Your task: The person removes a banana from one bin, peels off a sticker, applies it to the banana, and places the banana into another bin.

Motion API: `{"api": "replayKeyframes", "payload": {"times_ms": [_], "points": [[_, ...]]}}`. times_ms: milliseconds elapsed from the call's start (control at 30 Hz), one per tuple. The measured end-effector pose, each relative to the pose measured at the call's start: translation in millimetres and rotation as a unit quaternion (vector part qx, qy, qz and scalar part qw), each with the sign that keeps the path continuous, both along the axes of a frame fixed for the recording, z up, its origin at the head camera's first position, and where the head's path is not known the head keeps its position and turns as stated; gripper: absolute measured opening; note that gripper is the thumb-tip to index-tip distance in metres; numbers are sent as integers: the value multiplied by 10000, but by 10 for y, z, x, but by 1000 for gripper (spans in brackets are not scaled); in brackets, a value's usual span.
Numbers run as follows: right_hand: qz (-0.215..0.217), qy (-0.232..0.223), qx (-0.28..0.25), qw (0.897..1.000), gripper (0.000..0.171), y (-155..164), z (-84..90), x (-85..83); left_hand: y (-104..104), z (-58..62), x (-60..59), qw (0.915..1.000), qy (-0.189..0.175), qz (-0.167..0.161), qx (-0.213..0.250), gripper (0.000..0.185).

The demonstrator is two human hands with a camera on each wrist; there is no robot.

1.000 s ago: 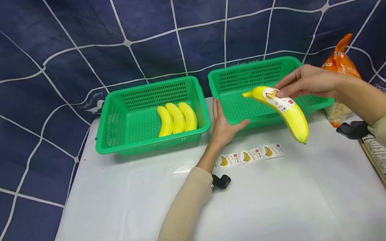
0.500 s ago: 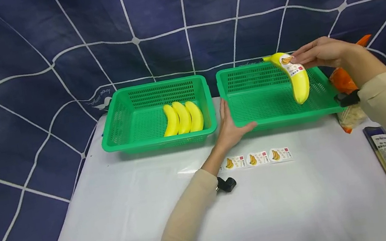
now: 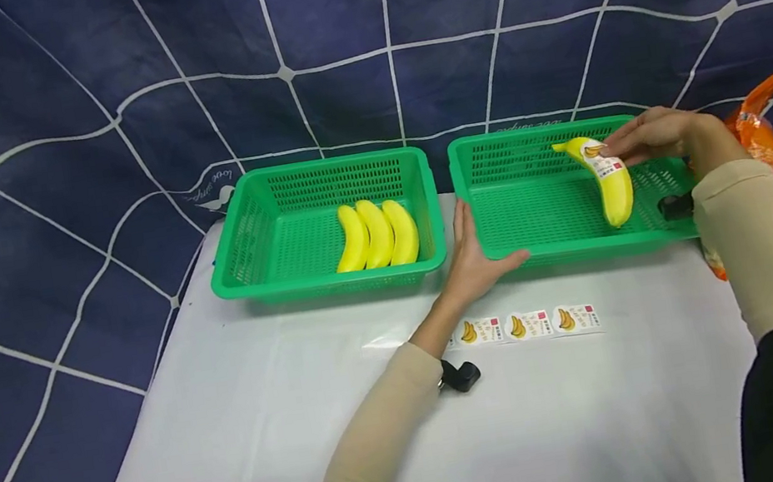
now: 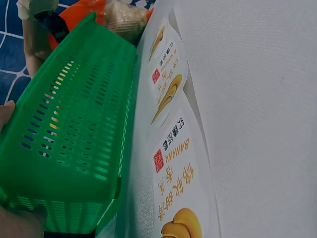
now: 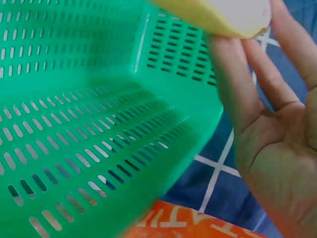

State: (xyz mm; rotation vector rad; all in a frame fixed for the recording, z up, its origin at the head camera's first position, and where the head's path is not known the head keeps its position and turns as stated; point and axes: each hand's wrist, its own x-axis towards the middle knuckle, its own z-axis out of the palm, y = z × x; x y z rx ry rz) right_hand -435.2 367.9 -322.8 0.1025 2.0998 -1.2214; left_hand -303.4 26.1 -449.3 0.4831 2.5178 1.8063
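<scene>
Steadying basket (image 3: 569, 246) corner, banana (image 3: 609, 179) inside

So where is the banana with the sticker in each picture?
Head view: the stickered banana lies right of centre in the right green basket, the right hand pinching its top.
Left wrist view: not in it.
Right wrist view: only its end, at the top edge.
Shared landmark: the right green basket.

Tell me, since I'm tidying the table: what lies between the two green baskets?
In the head view, the left hand rests in the gap between the left basket and right basket, on the white table.
</scene>
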Motion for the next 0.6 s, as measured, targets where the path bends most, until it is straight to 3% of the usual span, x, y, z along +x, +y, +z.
{"api": "replayKeyframes", "payload": {"times_ms": [200, 300, 600], "points": [[451, -205, 692, 9964, 8, -59, -17, -61, -24, 45, -1, 10000, 59, -5, -10, 122], [740, -199, 1091, 9911, 18, -123, -18, -106, -39, 47, -1, 10000, 35, 52, -26, 122], [561, -228, 1393, 9884, 8, -106, -156, -126, -2, 41, -17, 10000, -5, 3, 19, 122]]}}
